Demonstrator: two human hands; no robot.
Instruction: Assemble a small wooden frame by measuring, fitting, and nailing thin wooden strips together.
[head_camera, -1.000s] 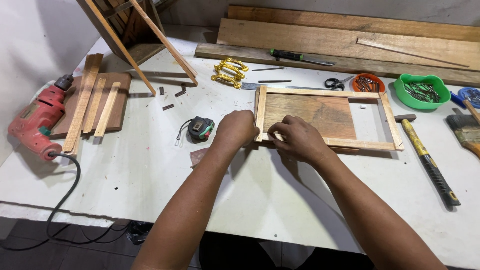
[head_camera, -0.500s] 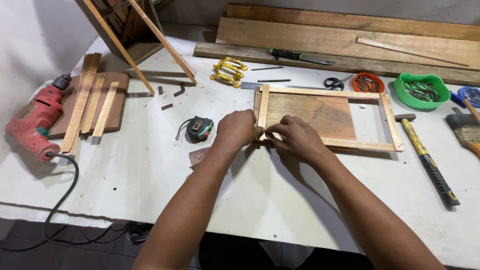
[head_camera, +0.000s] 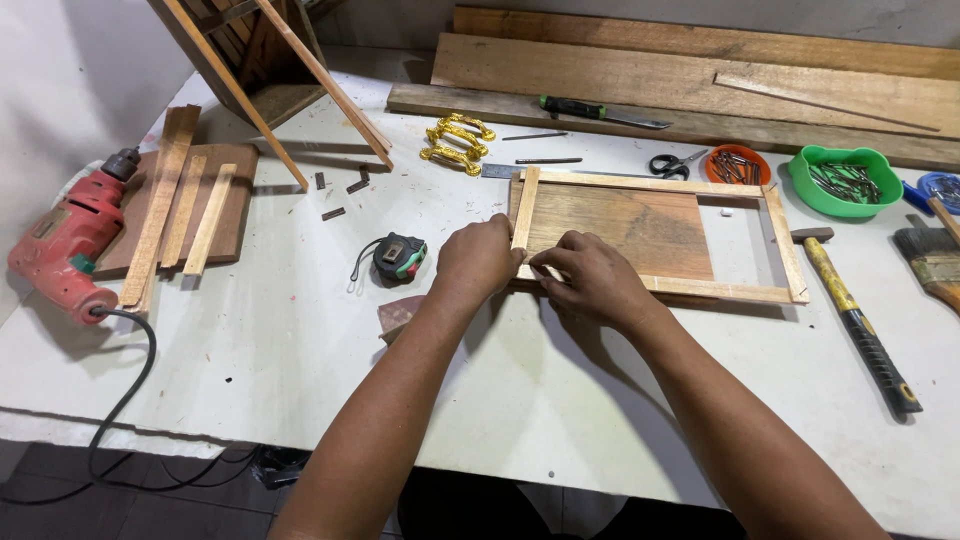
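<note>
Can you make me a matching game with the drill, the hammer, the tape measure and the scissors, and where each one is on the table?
1 drill
2 hammer
3 tape measure
4 scissors

A right of the wooden frame
B far left edge
C beside the orange bowl of nails
D just left of the left hand

Pairs: 1-B, 2-A, 3-D, 4-C

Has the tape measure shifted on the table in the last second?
No. The tape measure lies in the same spot between the red drill and the wooden frame.
</note>
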